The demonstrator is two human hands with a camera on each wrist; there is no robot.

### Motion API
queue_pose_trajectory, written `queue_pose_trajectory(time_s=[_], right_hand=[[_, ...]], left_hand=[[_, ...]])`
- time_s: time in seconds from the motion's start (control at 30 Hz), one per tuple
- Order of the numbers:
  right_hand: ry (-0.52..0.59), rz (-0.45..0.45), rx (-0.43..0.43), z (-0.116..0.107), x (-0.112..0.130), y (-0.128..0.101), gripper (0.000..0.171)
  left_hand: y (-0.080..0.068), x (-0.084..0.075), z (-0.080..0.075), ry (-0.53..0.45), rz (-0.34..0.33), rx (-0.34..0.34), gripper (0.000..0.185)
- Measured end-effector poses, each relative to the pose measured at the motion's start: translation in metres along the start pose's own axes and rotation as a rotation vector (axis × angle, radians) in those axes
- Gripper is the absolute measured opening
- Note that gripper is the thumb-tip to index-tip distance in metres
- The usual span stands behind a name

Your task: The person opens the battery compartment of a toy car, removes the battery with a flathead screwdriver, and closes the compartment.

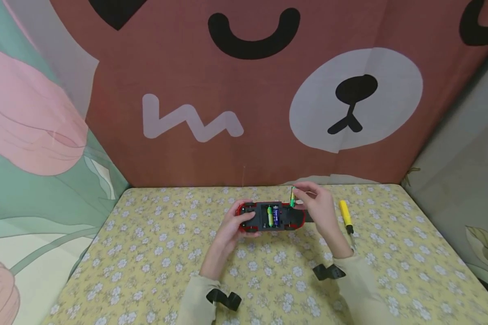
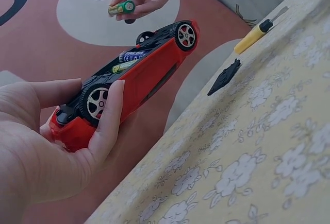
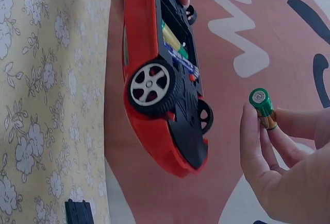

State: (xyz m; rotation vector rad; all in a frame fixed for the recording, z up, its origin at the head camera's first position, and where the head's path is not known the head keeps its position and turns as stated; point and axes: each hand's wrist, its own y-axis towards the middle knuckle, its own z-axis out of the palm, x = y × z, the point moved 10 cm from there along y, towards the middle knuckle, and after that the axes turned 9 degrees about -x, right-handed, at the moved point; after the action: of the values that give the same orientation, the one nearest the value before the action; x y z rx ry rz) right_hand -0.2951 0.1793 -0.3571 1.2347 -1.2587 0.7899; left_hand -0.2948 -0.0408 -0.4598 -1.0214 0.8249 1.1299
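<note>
— Over the flowered bench [image 1: 154, 253], what are the hands doing right now?

— Working just above the cloth, near the back wall. The left hand [image 1: 233, 228] is gripping a red toy car [image 1: 270, 216], belly up, by one end, fingers wrapping the nose and a front wheel. The right hand [image 1: 319, 203] is pinching a green battery [image 1: 292, 197] between thumb and fingertips, hovering just beside the car's other end.

— How is the car likely handling?

— It's looking like a light, hollow plastic shell: stiff, glossy, probably a bit slippery on the painted sides. The wheels would be turning under a finger, so the body between the wheels is seeming the surer place to hold, not the tyres. The open bay in the black underside is already carrying two cells [image 3: 175, 46], so tilting it far could be spilling them.

— And the battery?

— Small, hard, smooth, and dense for its size, I'd judge. It's a round thing wanting to roll, so pinching across the middle, as the fingers [image 3: 252, 141] are doing, is seeming right.

— Anything else lying about?

— A yellow screwdriver [image 1: 346, 217] is lying on the bench to the right, well apart from the car. A small black cover [image 2: 225, 76] is resting on the cloth near it.
</note>
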Motion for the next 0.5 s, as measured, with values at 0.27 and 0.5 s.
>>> queue_pose_trajectory(time_s=[0.27,0.5], right_hand=[[-0.009,0.016,-0.010,-0.007,-0.004,0.004,0.029],[-0.011,0.026,-0.022,-0.012,-0.007,0.005,0.030]], left_hand=[[0.002,-0.004,-0.009,0.013,0.000,-0.029,0.049],[0.001,-0.007,-0.014,0.003,0.005,-0.041,0.043]])
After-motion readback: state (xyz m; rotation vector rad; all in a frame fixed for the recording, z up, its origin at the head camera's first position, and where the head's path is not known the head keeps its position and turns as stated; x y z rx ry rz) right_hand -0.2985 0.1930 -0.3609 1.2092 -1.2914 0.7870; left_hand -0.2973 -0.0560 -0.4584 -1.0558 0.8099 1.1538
